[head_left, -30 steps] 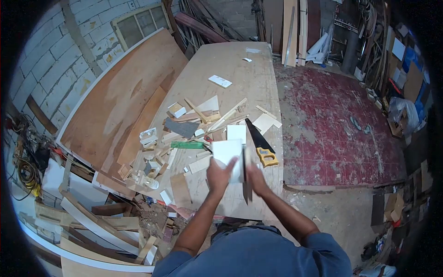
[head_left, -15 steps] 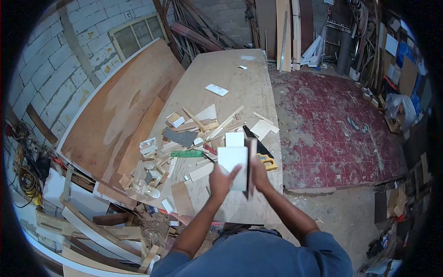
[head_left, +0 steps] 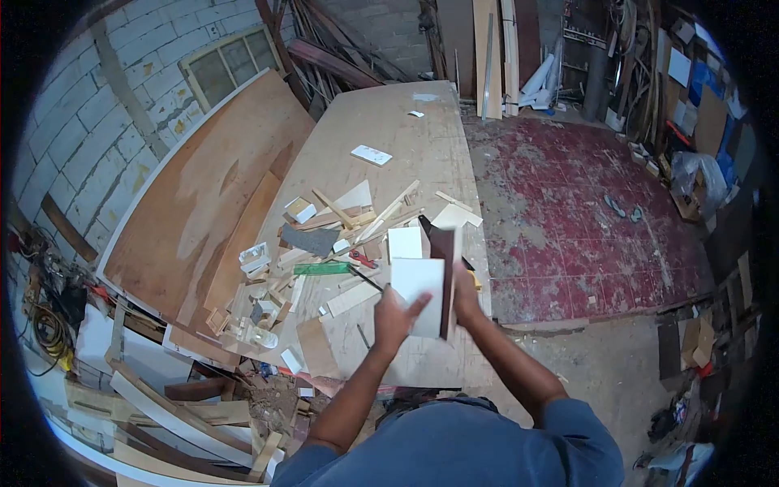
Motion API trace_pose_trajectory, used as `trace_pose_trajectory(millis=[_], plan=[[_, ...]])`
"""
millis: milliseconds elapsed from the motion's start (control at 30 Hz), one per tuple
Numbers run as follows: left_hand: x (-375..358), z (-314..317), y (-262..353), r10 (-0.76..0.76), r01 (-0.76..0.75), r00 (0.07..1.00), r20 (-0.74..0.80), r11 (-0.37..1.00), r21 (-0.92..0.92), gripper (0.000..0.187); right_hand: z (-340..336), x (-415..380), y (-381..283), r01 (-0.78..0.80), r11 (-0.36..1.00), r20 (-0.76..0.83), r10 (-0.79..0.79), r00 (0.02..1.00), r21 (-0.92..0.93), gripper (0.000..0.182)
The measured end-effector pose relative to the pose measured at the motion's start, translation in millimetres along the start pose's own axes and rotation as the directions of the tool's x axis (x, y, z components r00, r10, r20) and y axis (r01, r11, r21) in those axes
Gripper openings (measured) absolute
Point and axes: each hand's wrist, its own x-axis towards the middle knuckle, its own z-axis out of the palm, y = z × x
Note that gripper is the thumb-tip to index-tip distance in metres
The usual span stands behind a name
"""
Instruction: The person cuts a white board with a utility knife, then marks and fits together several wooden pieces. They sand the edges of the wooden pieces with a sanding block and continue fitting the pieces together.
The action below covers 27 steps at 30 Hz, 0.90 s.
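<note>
My left hand grips a white rectangular panel by its left side, thumb laid across the face. A thin dark stick slants up and left from that hand's fingers. On the other side, my right hand is closed at a dark brown board with a pale edge, standing edge-on against the panel's right side. The right fingers are partly hidden and blurred. Beyond the panel lies another white piece on the worktable. A handsaw's black blade shows behind the brown board, its yellow handle mostly covered by my right hand.
Wood offcuts, a green strip and a grey cloth-like piece litter the left of the worktable. A white slab lies farther back. A large plywood sheet leans at left; red floor tiles stretch right.
The brown board has turned, showing more of its dark face, and my right hand has shifted slightly. The white panel stays in my left hand. The whole view has shifted a little.
</note>
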Motion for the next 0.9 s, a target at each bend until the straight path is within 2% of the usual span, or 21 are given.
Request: trace_pose_trajectory(millis=[67, 133, 200, 267, 333, 367, 400, 433, 467, 500, 533, 567, 600, 633, 667, 700, 733, 767, 800, 867, 900], plan=[[-6.1, 18.7, -8.2, 0.011, -0.011, 1.000, 0.019, 1.000, -0.004, 0.075, 11.1, 8.6, -63.0, -0.091, 0.938, -0.042, 0.111, 0.993, 0.335, 0.054], [-1.7, 13.6, 4.3, 0.015, -0.015, 1.000, 0.009, 1.000, 0.020, 0.076, 6.0, 5.7, -47.8, -0.065, 0.939, -0.037, 0.082, 0.996, 0.338, 0.053], [9.3, 8.1, 15.6, 0.022, -0.022, 1.000, 0.003, 0.999, 0.045, 0.076, -8.0, -2.2, 14.6, 0.010, 0.993, -0.071, -0.018, 0.997, -0.117, 0.052], [21.2, 0.4, 23.1, -0.069, 0.073, 0.993, -0.097, 0.997, 0.033, 0.075, 28.1, -51.3, -13.9, -0.051, 0.990, 0.003, 0.051, 0.999, 0.132, 0.051], [24.0, -6.6, 28.2, -0.004, 0.013, 0.991, -0.131, 0.997, 0.071, 0.067, 35.6, -71.9, -21.3, -0.092, 0.984, 0.104, 0.076, 0.992, 0.153, 0.053], [23.6, -4.0, 18.6, -0.036, 0.035, 0.999, -0.005, 0.993, -0.114, 0.064, 21.5, -67.0, -4.8, -0.192, 0.953, 0.216, 0.142, 0.966, 0.233, 0.052], [20.6, 2.7, 3.2, -0.047, 0.083, 0.991, 0.128, 0.953, -0.291, 0.062, 20.4, -60.2, -10.6, -0.195, 0.953, 0.215, 0.146, 0.966, 0.231, 0.052], [18.5, 22.6, -40.0, -0.175, 0.283, 0.947, 0.270, 0.853, -0.439, 0.062, 19.3, -44.6, -22.8, -0.097, 0.995, 0.118, 0.092, 0.989, 0.035, 0.054], [7.4, 31.2, -54.3, -0.180, 0.291, 0.943, 0.279, 0.851, -0.437, 0.062, 16.0, -29.9, -34.5, -0.012, 0.985, 0.032, 0.018, 0.999, -0.170, 0.059], [-2.6, 37.7, -63.7, -0.270, 0.416, 0.897, 0.350, 0.785, -0.459, 0.058, 11.3, -19.6, -49.8, 0.136, 0.901, -0.022, -0.160, 0.987, -0.413, 0.069], [-12.2, 41.2, -69.1, -0.351, 0.533, 0.836, 0.423, 0.706, -0.467, 0.055, 7.4, -15.3, -67.0, 0.243, 0.734, -0.030, -0.338, 0.941, -0.634, 0.081], [-20.1, 41.3, -70.7, -0.496, 0.692, 0.719, 0.486, 0.570, -0.443, 0.061, 4.9, -18.7, -85.8, 0.229, 0.639, -0.052, -0.389, 0.920, -0.734, 0.090], [-27.6, 48.9, -92.5, -0.491, 0.694, 0.716, 0.496, 0.576, -0.432, 0.061, 1.3, -22.0, -98.0, 0.203, 0.531, -0.066, -0.444, 0.894, -0.823, 0.099], [-34.7, 63.2, -131.6, -0.552, 0.730, 0.681, 0.481, 0.567, -0.381, 0.065, -8.4, -20.6, -89.8, 0.183, 0.482, -0.054, -0.437, 0.898, -0.857, 0.110], [-40.4, 74.9, -161.4, -0.611, 0.764, 0.643, 0.461, 0.552, -0.334, 0.070, -14.1, -23.6, -86.2, 0.173, 0.479, -0.063, -0.438, 0.897, -0.861, 0.110], [-47.2, 80.0, -179.9, -0.611, 0.769, 0.637, 0.471, 0.549, -0.327, 0.070, -18.3, -30.1, -81.8, 0.188, 0.404, -0.020, -0.457, 0.889, -0.895, 0.113], [-54.8, 81.4, -191.8, -0.631, 0.737, 0.641, 0.437, 0.666, -0.121, 0.067, -21.6, -37.2, -77.8, 0.201, 0.326, 0.027, -0.468, 0.883, -0.924, 0.115], [-62.5, 84.9, -203.3, -0.643, 0.669, 0.651, 0.404, 0.737, 0.095, 0.066, -25.0, -43.3, -73.7, 0.185, 0.339, 0.036, -0.400, 0.916, -0.922, 0.121], [-69.1, 89.2, -201.7, -0.649, 0.677, 0.639, 0.413, 0.729, 0.099, 0.066, -28.8, -47.6, -69.8, 0.174, 0.337, 0.032, -0.387, 0.921, -0.925, 0.121], [-81.4, 100.8, -198.9, -0.534, 0.596, 0.728, 0.430, 0.803, -0.010, 0.062, -35.5, -57.8, -59.1, 0.234, 0.353, 0.112, -0.334, 0.936, -0.906, 0.122], [-75.4, 121.5, -230.3, -0.461, 0.486, 0.752, 0.471, 0.871, 0.074, 0.067, -38.7, -62.6, -52.6, 0.218, 0.361, 0.104, -0.309, 0.945, -0.907, 0.122]])
